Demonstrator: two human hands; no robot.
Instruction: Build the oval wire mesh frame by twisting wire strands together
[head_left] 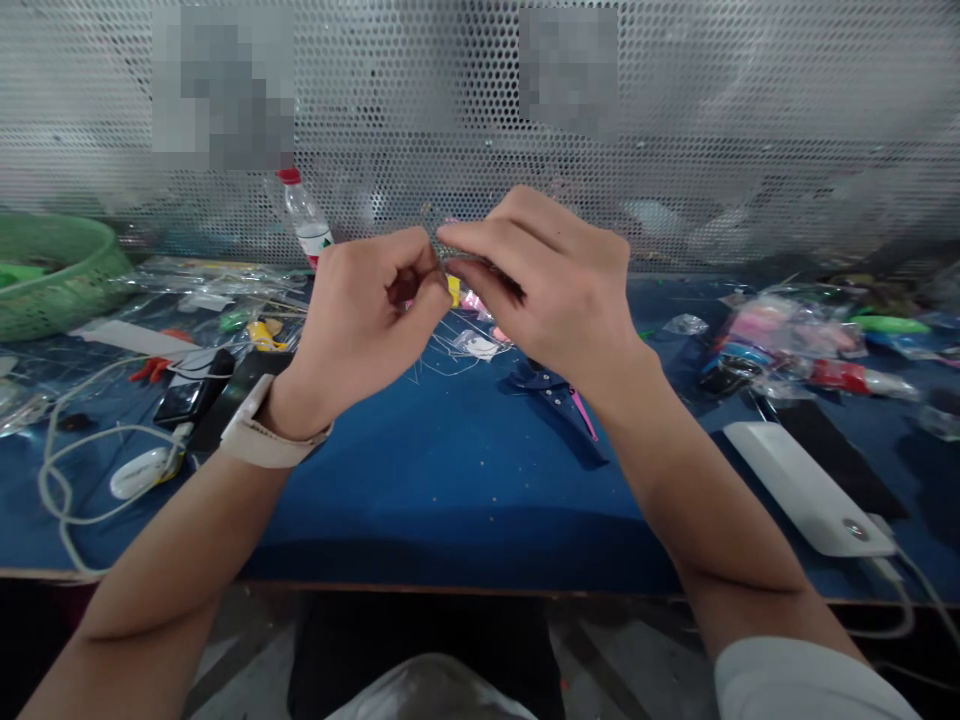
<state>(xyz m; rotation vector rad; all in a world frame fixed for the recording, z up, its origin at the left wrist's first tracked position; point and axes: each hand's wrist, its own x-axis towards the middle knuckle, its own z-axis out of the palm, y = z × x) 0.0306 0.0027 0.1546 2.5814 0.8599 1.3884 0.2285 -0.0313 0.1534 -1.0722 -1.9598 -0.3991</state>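
My left hand, with a white band on its wrist, is raised over the table, thumb and forefinger pinched together. Close beside it my right hand curls its fingers, and its fingertips almost meet those of the left. Whatever sits between the fingertips is too small to make out. Behind and below the hands lie thin wires, a yellow piece and small pink bits in clear wrap. Blue-handled pliers with a pink strip rest under my right wrist.
A green basket stands at the far left, and a red-capped bottle leans by the perforated metal panel. Cables and a black device lie left. To the right are bagged pink items and a white power bank.
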